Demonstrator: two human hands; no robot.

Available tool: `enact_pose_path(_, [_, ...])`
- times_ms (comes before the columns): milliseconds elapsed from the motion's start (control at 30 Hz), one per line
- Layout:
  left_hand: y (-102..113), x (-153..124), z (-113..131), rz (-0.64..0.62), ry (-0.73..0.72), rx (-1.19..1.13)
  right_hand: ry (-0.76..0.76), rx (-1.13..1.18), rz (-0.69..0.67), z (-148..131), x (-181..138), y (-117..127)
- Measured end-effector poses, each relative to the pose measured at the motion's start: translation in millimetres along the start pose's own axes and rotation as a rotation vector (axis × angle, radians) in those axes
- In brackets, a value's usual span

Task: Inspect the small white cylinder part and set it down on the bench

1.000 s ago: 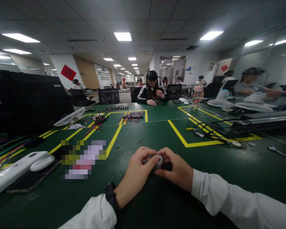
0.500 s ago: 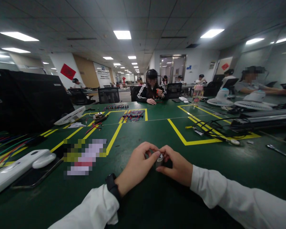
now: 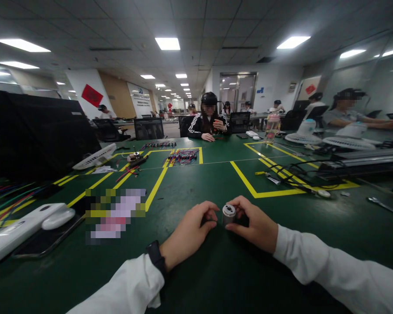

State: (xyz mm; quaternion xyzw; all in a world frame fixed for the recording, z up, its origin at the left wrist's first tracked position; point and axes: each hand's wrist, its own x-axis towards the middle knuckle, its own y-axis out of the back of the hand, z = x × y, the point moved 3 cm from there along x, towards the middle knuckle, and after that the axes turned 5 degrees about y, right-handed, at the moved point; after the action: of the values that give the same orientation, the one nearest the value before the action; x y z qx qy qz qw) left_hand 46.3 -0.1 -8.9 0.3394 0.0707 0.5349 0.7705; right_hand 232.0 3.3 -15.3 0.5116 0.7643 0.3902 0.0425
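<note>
A small silver metal cylinder (image 3: pixel 229 213) stands on the green table (image 3: pixel 199 183) in front of me. My right hand (image 3: pixel 253 224) pinches it between thumb and fingers. My left hand (image 3: pixel 191 231) sits just to its left with the fingers curled, thumb and forefinger pinched together; whether they hold anything is hidden. A black watch is on my left wrist, and both arms wear white sleeves.
A white device (image 3: pixel 19 226) and a dark phone (image 3: pixel 42 244) lie at the left, next to coloured wires (image 3: pixel 6 203). Yellow floor-style tape lines (image 3: pixel 157 185) cross the table. Black cables (image 3: pixel 301 176), a wrench (image 3: pixel 384 206) and fans lie right. Other people sit at the far side.
My hands have drawn slightly apart. The cylinder, earlier covered between both hands, now shows in my right hand alone, with its top face visible.
</note>
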Motion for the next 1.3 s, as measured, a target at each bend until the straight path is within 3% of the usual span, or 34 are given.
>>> enact_pose_path(200, [2.6, -2.7, 2.0, 0.009, 0.038, -0.033, 0.007, -0.035, 0.030, -3.8, 0.6, -1.1])
enact_pose_path(333, [13.8, -11.2, -4.7, 0.073, 0.102, -0.102, -0.016, -0.091, 0.144, 3.5, -10.5, 14.9])
enact_pose_path(433, [29.3, -28.0, -10.5, 0.108, 0.174, -0.142, -0.073, -0.206, 0.260, 26.1, -30.4, 45.1])
enact_pose_path(567, [57.8, -64.9, -18.5, 0.110, 0.294, -0.160, -0.218, -0.507, 0.417, 74.6, -71.6, 105.5])
enact_pose_path(667, [78.4, -96.2, -29.7, 0.112, 0.389, -0.163, -0.324, -0.609, 0.480, 106.6, -102.8, 148.5])
enact_pose_path(767, [91.2, -121.6, -43.9, 0.127, 0.501, -0.211, -0.438, -0.675, 0.491, 122.3, -122.3, 175.8])
enact_pose_path(833, [94.0, -130.5, -49.6, 0.126, 0.528, -0.233, -0.425, -0.801, 0.518, 118.0, -124.8, 182.5])
enact_pose_path(900, [93.2, -132.2, -51.0, 0.112, 0.530, -0.233, -0.301, -0.962, 0.564, 101.4, -117.9, 177.1])
enact_pose_path(967, [90.6, -129.4, -49.5, 0.091, 0.530, -0.223, -0.090, -1.004, 0.551, 77.0, -102.5, 156.1])
enact_pose_path(1067, [87.8, -124.7, -46.9, 0.073, 0.532, -0.213, 0.143, -0.707, 0.269, 38.4, -67.1, 98.8])
enact_pose_path(1167, [88.1, -124.8, -47.1, 0.065, 0.536, -0.211, 0.107, -0.355, -0.047, 6.0, -27.6, 33.9])
enact_pose_path(1300, [89.6, -127.3, -48.1, 0.059, 0.548, -0.205, 0.075, -0.232, -0.123, -18.5, 13.4, -18.9])
